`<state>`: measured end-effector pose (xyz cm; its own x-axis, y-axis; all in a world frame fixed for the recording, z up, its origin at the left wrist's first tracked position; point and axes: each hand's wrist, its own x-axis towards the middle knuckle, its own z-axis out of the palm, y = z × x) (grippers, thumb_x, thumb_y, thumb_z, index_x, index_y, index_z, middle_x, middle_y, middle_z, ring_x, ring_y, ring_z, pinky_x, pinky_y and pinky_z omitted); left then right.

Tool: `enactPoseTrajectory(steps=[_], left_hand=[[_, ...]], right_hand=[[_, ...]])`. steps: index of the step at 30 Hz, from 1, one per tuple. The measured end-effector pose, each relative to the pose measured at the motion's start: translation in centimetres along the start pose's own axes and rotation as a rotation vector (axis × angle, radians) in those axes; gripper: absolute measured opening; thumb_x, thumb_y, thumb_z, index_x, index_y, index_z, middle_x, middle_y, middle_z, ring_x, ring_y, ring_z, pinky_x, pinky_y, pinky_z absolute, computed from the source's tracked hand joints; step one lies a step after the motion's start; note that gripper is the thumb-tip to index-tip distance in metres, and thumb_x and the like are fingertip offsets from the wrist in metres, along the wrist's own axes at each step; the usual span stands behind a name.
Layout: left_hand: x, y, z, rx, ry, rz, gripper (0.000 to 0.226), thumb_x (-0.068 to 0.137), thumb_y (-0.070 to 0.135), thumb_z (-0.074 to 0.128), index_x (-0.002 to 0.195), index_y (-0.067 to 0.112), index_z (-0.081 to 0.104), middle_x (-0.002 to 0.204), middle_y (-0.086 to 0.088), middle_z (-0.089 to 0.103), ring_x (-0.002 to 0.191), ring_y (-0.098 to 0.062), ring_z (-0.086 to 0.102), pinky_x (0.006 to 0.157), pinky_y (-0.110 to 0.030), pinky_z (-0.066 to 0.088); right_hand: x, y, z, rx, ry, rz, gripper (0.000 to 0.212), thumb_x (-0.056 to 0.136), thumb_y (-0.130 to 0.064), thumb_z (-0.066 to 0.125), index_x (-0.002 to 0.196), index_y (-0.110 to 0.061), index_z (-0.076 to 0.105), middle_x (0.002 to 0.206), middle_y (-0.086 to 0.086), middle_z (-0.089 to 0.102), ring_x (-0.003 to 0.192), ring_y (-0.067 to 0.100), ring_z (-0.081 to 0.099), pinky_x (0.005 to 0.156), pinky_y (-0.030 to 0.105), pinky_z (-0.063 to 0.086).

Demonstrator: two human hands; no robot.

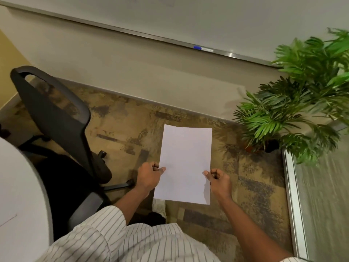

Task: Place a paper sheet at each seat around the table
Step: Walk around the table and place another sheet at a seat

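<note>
both hands, left grip and right grip, pinch the paper sheet by its side edges, long axis pointing away from the person.

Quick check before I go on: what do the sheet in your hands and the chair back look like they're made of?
Paper sheet: thin, matte white paper, blank, held flat by left hand and right hand. Chair back: probably dark mesh in a black plastic frame; the carpet shows faintly through it, though blur leaves this uncertain.

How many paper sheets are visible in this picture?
2. One paper sheet is held above the carpet by the left hand and right hand. A second sheet lies on the white table at left, mostly cut off. Others may be hidden.
</note>
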<state>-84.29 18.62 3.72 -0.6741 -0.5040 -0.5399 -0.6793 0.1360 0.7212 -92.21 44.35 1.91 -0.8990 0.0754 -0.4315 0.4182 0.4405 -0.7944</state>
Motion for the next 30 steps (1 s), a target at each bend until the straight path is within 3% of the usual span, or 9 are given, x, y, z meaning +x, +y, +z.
enactPoseTrajectory(steps=[4, 10, 15, 21, 25, 30], left_hand=[[4.5, 3.4, -0.8, 0.052, -0.016, 0.025, 0.023, 0.098, 0.028, 0.078, 0.085, 0.011, 0.068, 0.087, -0.008, 0.075, 0.087, -0.031, 0.074, 0.078, -0.043, 0.063], [10.1, 7.1, -1.4, 0.002, 0.024, -0.015, 0.017, 0.097, 0.024, 0.079, 0.092, 0.009, 0.073, 0.094, -0.008, 0.079, 0.092, -0.03, 0.077, 0.086, -0.053, 0.066], [14.2, 9.7, -0.1, 0.005, 0.077, -0.071, 0.016, 0.098, 0.025, 0.078, 0.092, 0.013, 0.07, 0.096, -0.005, 0.076, 0.093, -0.026, 0.075, 0.089, -0.05, 0.066], [18.9, 14.6, 1.9, -0.079, 0.186, -0.168, 0.015, 0.099, 0.029, 0.077, 0.099, 0.015, 0.071, 0.102, 0.001, 0.078, 0.092, -0.022, 0.076, 0.082, -0.04, 0.068], [21.0, 17.7, 2.5, -0.049, 0.304, -0.187, 0.021, 0.098, 0.033, 0.078, 0.093, 0.015, 0.07, 0.086, -0.002, 0.075, 0.077, -0.023, 0.073, 0.065, -0.031, 0.059], [23.2, 20.0, 2.3, -0.095, 0.426, -0.26, 0.032, 0.096, 0.03, 0.081, 0.092, 0.001, 0.067, 0.08, -0.018, 0.067, 0.067, -0.018, 0.055, 0.061, -0.033, 0.047]], right_hand=[[4.3, -4.6, 1.2, -0.006, -0.024, -0.032, 0.015, 0.094, -0.026, 0.083, 0.088, -0.015, 0.076, 0.084, 0.006, 0.077, 0.079, 0.022, 0.066, 0.069, 0.035, 0.054], [10.8, -10.3, 2.4, -0.044, -0.074, -0.107, 0.02, 0.096, -0.027, 0.082, 0.081, -0.018, 0.071, 0.076, 0.002, 0.071, 0.07, 0.014, 0.058, 0.062, 0.029, 0.047], [17.8, -13.4, 3.4, -0.118, -0.167, -0.129, 0.025, 0.096, -0.028, 0.081, 0.085, -0.006, 0.074, 0.081, 0.012, 0.076, 0.07, 0.015, 0.06, 0.066, 0.03, 0.047], [27.2, -17.8, 4.0, -0.224, -0.323, -0.217, 0.029, 0.097, -0.028, 0.081, 0.074, -0.013, 0.068, 0.065, 0.0, 0.063, 0.06, 0.016, 0.053, 0.059, 0.029, 0.041], [32.4, -21.3, 4.5, -0.302, -0.437, -0.259, 0.037, 0.098, -0.031, 0.079, 0.068, -0.018, 0.06, 0.062, 0.0, 0.058, 0.058, 0.019, 0.051, 0.063, 0.033, 0.04], [37.4, -26.9, 7.4, -0.363, -0.51, -0.354, 0.037, 0.095, -0.034, 0.082, 0.066, -0.022, 0.061, 0.062, -0.006, 0.062, 0.061, 0.014, 0.056, 0.064, 0.032, 0.045]])
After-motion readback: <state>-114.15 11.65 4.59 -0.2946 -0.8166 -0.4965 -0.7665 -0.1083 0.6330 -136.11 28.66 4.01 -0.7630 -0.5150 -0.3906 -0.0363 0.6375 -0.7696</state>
